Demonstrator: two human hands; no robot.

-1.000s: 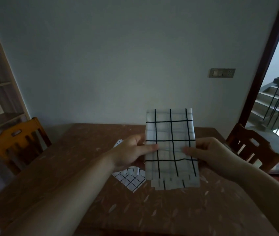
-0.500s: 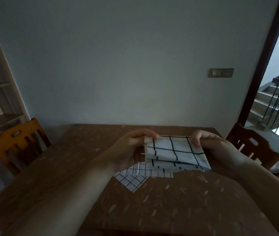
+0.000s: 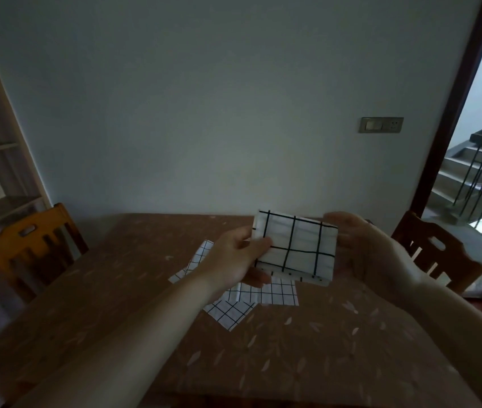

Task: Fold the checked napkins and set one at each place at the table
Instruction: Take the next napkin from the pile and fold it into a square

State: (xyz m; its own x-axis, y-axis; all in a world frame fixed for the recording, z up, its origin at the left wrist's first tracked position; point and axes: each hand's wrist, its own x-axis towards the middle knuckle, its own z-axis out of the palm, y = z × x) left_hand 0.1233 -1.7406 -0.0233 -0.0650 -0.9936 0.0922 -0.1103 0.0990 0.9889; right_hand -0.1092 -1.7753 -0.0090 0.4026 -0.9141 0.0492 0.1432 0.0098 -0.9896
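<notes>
Napkin (image 3: 295,248) now folded smaller, raised off counter (image 3: 307,348)
Left hand (image 3: 233,260) pinches its left edge, right hand (image 3: 360,245) cups the right; near counter open

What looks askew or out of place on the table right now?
The fine-checked napkins lie in a skewed, overlapping heap mid-table, not at any place. The large-checked napkin is held above the table between left hand and right hand. No spill or damage shows.

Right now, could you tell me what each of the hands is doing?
Left hand: closed on the folded napkin, thumb on top.
Right hand: holds the napkin's other edge.
</notes>
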